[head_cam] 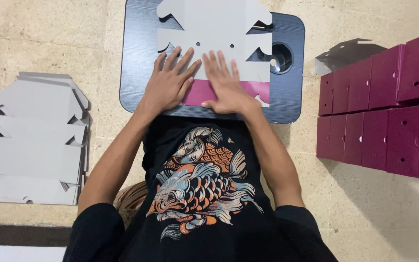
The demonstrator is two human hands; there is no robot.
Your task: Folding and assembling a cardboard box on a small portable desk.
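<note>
While both palms are pressing flat with fingers spread, gripping nothing, the left hand [168,85] and right hand [226,87] are lying on a grey die-cut cardboard blank [214,34], its magenta flap [201,92] folding up at the near edge, on a small dark table [139,58]. Flat grey blanks [32,140] are lying stacked far left; folded magenta boxes [384,116] are standing right.

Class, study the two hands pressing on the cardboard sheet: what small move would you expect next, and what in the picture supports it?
Probably sliding both hands outward along the fold. The left hand and right hand lie flat on the grey box blank, whose magenta flap is already turned up at the near edge.
</note>
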